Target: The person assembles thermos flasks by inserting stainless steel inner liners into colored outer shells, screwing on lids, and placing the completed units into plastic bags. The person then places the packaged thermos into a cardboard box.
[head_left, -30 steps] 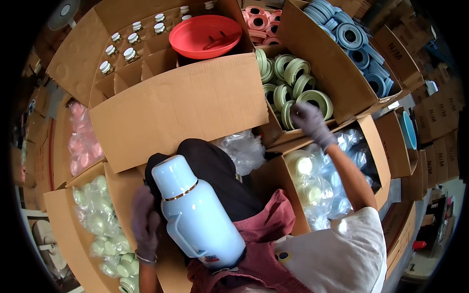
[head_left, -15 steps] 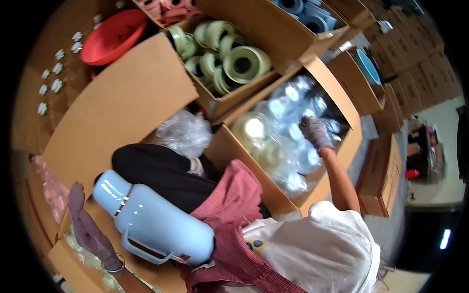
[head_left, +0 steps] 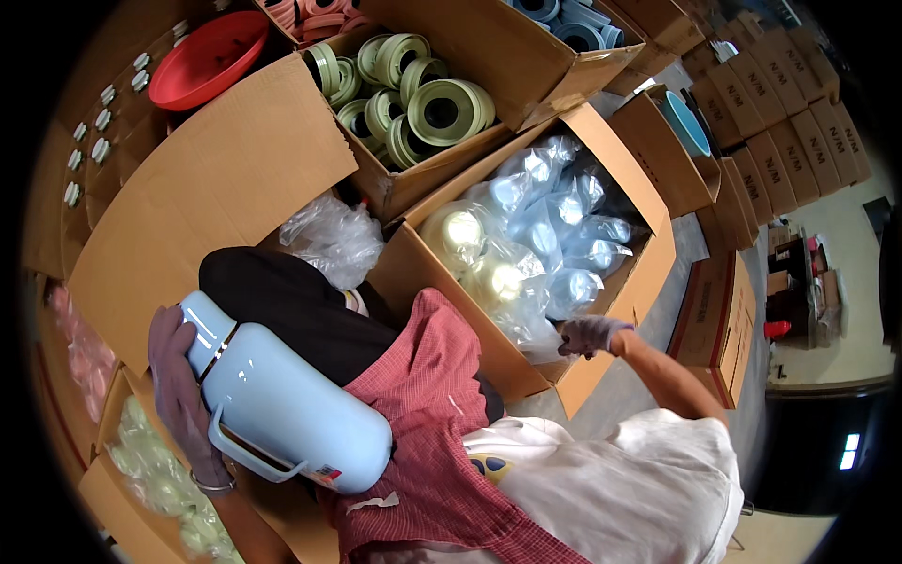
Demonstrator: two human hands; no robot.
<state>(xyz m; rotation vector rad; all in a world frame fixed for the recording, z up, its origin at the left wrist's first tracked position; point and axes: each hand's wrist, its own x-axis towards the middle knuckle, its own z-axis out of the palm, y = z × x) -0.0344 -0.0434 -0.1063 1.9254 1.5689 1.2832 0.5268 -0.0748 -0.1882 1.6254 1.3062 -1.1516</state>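
A light blue thermos flask (head_left: 296, 404) with a side handle lies tilted across my lap, its cap end toward the upper left. My left hand (head_left: 183, 395), in a greyish-purple glove, is at that end, its fingers curled over the light blue cap (head_left: 207, 324). My right hand (head_left: 594, 336), gloved alike, is at the near right edge of an open cardboard box (head_left: 484, 338), beside the plastic-wrapped blue and cream pieces (head_left: 540, 235) inside. Its fingers are curled in; whatever they may hold is hidden.
Beyond stands a box of pale green rings (head_left: 442, 113), with boxes of pink and blue parts around it. A red basin (head_left: 209, 61) sits at the upper left. Clear plastic bags (head_left: 334, 240) lie by my leg. Wrapped green pieces (head_left: 155, 470) fill a box at lower left.
My left hand has gone from spread beside the flask to curled over its cap. My right hand has drawn back from the middle of the wrapped pieces to the box's near edge.
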